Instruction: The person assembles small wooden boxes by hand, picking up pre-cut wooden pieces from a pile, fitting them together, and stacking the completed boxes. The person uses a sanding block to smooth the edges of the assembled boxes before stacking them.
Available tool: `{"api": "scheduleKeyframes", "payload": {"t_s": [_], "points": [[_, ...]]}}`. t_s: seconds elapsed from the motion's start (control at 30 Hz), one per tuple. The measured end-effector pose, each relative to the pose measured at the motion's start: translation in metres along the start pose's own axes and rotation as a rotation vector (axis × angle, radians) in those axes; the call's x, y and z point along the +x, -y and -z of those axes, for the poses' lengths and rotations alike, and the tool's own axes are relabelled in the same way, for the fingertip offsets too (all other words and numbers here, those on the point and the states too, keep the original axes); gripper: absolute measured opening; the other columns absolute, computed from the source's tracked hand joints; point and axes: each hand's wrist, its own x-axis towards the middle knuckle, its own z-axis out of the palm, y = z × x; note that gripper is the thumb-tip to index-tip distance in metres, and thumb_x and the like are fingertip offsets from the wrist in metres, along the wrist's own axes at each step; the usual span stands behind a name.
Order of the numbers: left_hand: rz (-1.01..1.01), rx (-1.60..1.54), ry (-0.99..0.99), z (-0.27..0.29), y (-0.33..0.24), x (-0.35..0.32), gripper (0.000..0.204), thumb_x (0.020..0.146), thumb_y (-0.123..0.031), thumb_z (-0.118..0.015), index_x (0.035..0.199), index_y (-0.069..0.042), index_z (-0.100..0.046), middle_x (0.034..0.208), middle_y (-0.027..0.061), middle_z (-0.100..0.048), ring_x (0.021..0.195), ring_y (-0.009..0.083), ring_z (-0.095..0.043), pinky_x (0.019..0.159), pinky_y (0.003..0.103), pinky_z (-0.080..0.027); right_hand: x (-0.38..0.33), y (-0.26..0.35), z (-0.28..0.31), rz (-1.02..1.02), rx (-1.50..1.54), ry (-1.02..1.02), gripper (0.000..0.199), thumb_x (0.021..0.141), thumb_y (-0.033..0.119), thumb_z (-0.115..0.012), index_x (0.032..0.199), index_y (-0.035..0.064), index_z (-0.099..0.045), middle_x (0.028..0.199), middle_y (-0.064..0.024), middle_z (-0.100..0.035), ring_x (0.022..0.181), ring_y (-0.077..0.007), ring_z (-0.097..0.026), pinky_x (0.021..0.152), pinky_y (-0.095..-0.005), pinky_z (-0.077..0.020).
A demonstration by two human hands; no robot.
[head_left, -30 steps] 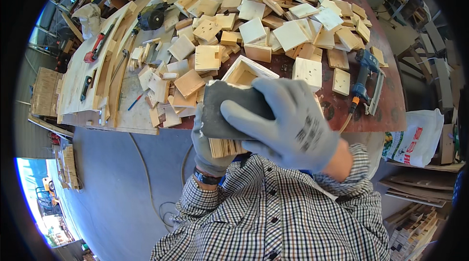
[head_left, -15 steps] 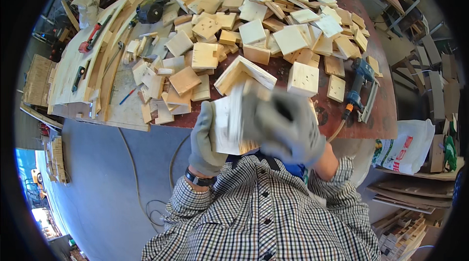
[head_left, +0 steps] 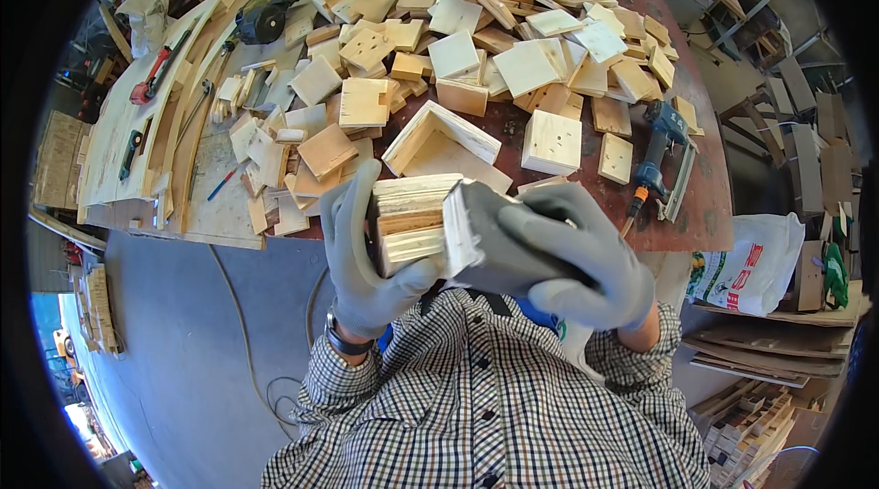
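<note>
Both my hands wear grey gloves and are raised close to the camera, over the near edge of the table. My left hand grips a small box-like piece of pale plywood with its layered edges facing me. My right hand holds a grey sanding block pressed against the right side of that wooden piece. My checked shirt sleeves fill the lower middle of the picture.
A brown table carries a large heap of square wood pieces, an open three-sided wooden frame, and a blue power tool at right. Long boards with hand tools lie at left. A white bag sits at right.
The wooden piece was turned from lying flat under my right hand to edge-on toward me. The sanding block went from on top of it to against its right side.
</note>
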Motion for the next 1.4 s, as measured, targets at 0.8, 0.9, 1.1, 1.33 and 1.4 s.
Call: {"api": "scheduleKeyframes", "payload": {"t_s": [0.8, 0.9, 1.1, 1.33, 1.4], "points": [[0.322, -0.509, -0.034, -0.013, -0.019, -0.003, 0.122, 0.087, -0.085, -0.066, 0.156, 0.012, -0.044, 0.146, 0.0200, -0.057, 0.134, 0.0259, -0.058, 0.113, 0.041, -0.047, -0.029, 0.015, -0.048, -0.421, 0.342, -0.671, 0.066, 0.108, 0.029, -0.060, 0.159, -0.0080, -0.042, 0.144, -0.0207, -0.055, 0.128, -0.0277, -0.056, 0.113, -0.0409, -0.0418], [0.299, -0.569, 0.008, -0.018, -0.017, -0.007, 0.116, 0.092, -0.082, -0.063, 0.158, 0.012, -0.042, 0.150, 0.0207, -0.056, 0.136, 0.0259, -0.058, 0.114, 0.042, -0.047, -0.020, 0.005, -0.058, -0.247, 0.213, -0.529, 0.068, 0.102, 0.026, -0.065, 0.158, -0.0071, -0.044, 0.144, -0.0234, -0.053, 0.129, -0.0339, -0.055, 0.115, -0.0431, -0.0405], [0.344, -0.801, -0.132, -0.016, -0.022, 0.003, 0.090, 0.110, -0.063, -0.044, 0.163, 0.008, -0.032, 0.155, 0.0215, -0.053, 0.139, 0.0282, -0.057, 0.118, 0.043, -0.046, -0.045, 0.016, -0.092, -0.002, -0.131, -0.322, 0.069, 0.102, 0.054, -0.064, 0.137, -0.0049, -0.062, 0.141, -0.0315, -0.052, 0.121, -0.0442, -0.056, 0.107, -0.0506, -0.0464], [0.517, -1.068, -0.192, -0.026, 0.003, -0.029, 0.071, 0.113, -0.038, -0.052, 0.163, 0.006, -0.030, 0.150, 0.0264, -0.057, 0.127, 0.0318, -0.065, 0.108, 0.043, -0.053, 0.014, 0.002, -0.051, -0.136, -0.156, -0.515, 0.069, 0.101, 0.033, -0.069, 0.157, -0.0015, -0.049, 0.139, -0.0291, -0.053, 0.125, -0.0431, -0.055, 0.110, -0.0500, -0.0453], [0.599, -1.191, -0.279, -0.030, 0.000, -0.031, 0.074, 0.109, -0.031, -0.064, 0.163, 0.004, -0.029, 0.144, 0.0278, -0.061, 0.123, 0.0352, -0.068, 0.105, 0.045, -0.056, 0.027, 0.004, -0.067, -0.126, -0.287, -0.465, 0.068, 0.099, 0.040, -0.070, 0.154, 0.0038, -0.054, 0.136, -0.0284, -0.054, 0.118, -0.0422, -0.055, 0.105, -0.0502, -0.0446]]}}
